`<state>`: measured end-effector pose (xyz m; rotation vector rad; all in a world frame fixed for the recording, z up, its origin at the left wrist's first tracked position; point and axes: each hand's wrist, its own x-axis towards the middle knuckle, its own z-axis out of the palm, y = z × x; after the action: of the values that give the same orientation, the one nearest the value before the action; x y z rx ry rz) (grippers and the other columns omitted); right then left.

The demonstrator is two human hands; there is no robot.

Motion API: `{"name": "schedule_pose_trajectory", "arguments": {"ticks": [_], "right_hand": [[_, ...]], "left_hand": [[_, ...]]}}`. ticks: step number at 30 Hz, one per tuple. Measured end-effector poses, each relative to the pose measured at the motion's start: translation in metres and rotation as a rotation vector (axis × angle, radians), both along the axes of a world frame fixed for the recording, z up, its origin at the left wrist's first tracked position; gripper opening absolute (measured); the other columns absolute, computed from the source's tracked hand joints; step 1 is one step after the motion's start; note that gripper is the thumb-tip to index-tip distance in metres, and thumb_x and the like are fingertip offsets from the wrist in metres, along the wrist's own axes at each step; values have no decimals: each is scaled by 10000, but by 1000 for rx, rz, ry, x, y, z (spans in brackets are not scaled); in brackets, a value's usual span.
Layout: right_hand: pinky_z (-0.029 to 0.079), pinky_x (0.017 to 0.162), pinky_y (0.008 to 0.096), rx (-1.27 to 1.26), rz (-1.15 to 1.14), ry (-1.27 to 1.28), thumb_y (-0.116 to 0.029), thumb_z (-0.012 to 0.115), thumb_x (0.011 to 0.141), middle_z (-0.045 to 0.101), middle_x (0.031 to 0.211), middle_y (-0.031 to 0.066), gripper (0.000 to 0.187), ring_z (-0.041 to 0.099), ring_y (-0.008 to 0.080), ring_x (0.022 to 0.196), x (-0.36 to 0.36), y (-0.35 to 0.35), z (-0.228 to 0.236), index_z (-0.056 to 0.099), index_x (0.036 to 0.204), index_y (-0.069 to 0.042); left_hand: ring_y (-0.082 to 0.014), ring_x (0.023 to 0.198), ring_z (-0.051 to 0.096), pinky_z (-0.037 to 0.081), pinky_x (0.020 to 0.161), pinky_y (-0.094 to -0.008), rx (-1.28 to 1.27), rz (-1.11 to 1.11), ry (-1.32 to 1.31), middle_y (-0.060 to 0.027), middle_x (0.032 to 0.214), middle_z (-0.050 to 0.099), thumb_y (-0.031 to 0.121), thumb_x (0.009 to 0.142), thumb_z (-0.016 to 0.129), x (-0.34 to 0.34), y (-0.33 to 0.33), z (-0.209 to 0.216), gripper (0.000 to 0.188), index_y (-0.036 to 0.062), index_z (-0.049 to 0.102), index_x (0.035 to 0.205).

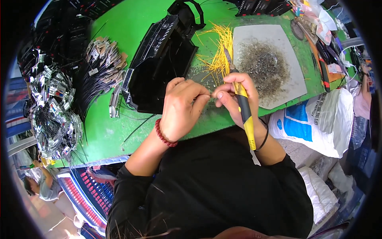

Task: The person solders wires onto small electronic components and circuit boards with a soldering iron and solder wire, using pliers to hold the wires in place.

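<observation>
A yellow and black soldering iron (245,113) rests in my right hand (251,89), its tip pointing away from me. The thumb and fingertips of that hand also come together close to my left hand (179,104). My left fingers are pinched, and whatever lies between them is too small to make out. Left of my hands sits a large black plastic housing (153,75), open side toward my right. A silver metal piece (115,104) with dark wire is beside its near corner. Beyond my right hand lies a loose bundle of thin yellow wires (219,46).
A grey sheet (296,75) covered in dark solder crumbs lies on the green table (131,137). Bundles of wired silver parts (53,107) and brown-tagged black leads (104,57) are at left. Red-black handled pliers (324,73) lie right, above a white sack (334,119).
</observation>
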<state>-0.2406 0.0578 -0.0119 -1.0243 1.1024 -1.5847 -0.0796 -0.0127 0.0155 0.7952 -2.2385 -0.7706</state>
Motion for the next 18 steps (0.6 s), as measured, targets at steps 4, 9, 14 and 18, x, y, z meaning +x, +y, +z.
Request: {"name": "schedule_pose_trajectory", "arguments": {"ticks": [4,9,14,18], "right_hand": [[533,640,237,-47,-37,3,30,631,856,648,887,115,325,631,118,791,-1,1,-3,465,1129,-26],[515,648,228,-70,-8,66,44,651,835,660,886,108,376,610,100,728,3,0,-6,461,1149,-37],[525,654,239,-37,18,16,44,643,842,657,886,115,373,613,104,739,4,-2,-6,457,1154,-36],[533,657,248,-35,31,-6,44,641,843,655,891,121,368,617,110,747,6,-1,-3,456,1152,-33]], "left_hand": [[-242,743,608,402,905,-413,33,3,-22,-46,731,609,59,783,679,2,0,0,60,62,619,788],[-246,747,610,383,930,-434,60,5,-51,-47,737,611,61,794,671,4,2,1,55,59,616,788],[-245,749,612,368,950,-441,97,-1,-54,-48,736,612,70,808,663,6,0,2,52,59,616,790],[-246,750,613,363,958,-458,148,-16,-63,-54,730,611,76,819,653,8,-2,5,50,57,615,790]]}}
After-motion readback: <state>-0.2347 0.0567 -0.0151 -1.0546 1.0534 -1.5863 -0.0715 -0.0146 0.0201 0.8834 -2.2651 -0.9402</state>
